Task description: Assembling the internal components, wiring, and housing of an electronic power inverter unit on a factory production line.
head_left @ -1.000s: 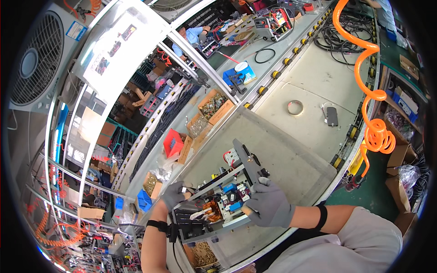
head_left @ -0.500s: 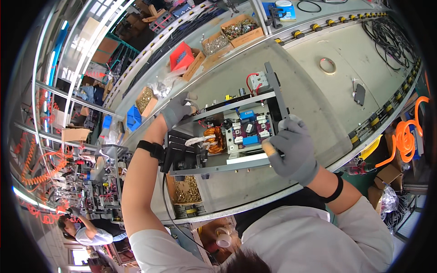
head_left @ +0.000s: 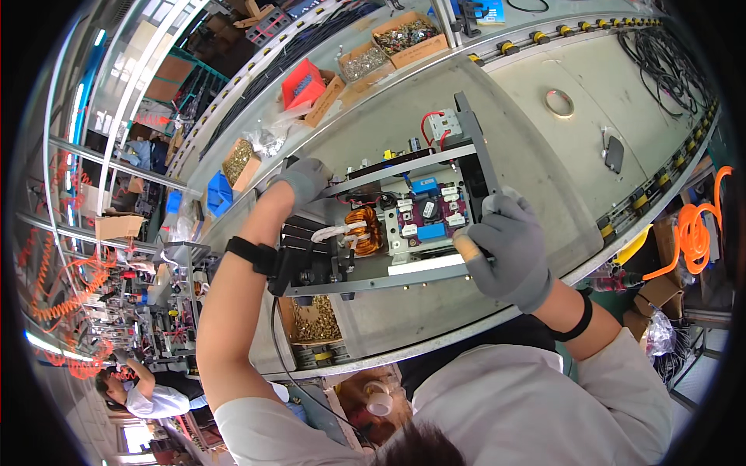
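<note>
An open metal chassis (head_left: 373,284) of an electrical unit lies on the worktable in front of me. Inside are a copper-wound coil (head_left: 364,231) with white sleeved leads and a purple circuit board (head_left: 449,203) carrying blue blocks. A white terminal block (head_left: 444,125) with red wires sits near the far right. My left hand (head_left: 305,180), in a grey glove, curls over the chassis's far left corner; its fingertips are partly hidden. On the right, my gloved right hand (head_left: 509,252) is closed round the end panel (head_left: 479,147), thumb on the near side.
Along the far side stand a red bin (head_left: 301,84), a blue bin (head_left: 219,194) and cartons of small hardware (head_left: 406,39). A box of brass-coloured fasteners (head_left: 315,320) lies near the left. Rightward are a tape roll (head_left: 559,103) and black cables (head_left: 660,70). Another person (head_left: 155,392) works far left.
The fingers of my left hand have curled in at the chassis corner. My right hand keeps its hold on the end panel. The whole view has shifted slightly.
</note>
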Demonstrator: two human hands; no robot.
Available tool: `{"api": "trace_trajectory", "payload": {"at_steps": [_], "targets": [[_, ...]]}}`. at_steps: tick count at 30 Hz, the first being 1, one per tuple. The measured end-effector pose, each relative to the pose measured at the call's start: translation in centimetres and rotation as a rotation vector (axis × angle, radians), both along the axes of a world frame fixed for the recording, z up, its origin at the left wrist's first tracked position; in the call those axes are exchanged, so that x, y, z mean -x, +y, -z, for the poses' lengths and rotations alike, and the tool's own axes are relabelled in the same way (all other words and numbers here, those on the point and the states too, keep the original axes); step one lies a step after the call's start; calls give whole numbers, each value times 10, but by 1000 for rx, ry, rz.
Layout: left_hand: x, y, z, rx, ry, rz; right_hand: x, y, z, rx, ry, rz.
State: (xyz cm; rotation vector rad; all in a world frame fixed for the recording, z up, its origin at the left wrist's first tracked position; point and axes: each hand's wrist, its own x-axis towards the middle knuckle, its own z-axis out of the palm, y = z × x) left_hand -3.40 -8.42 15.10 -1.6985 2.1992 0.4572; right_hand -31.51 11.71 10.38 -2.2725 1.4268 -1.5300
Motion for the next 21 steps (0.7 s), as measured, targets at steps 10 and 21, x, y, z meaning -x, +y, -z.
{"api": "trace_trajectory", "payload": {"at_steps": [10,21], "targets": [[11,7,-7,152,84,-253,0,-1,2,-21,-1,14],[22,29,-14,510,407,288,-1,0,1,-63,-18,7]]}}
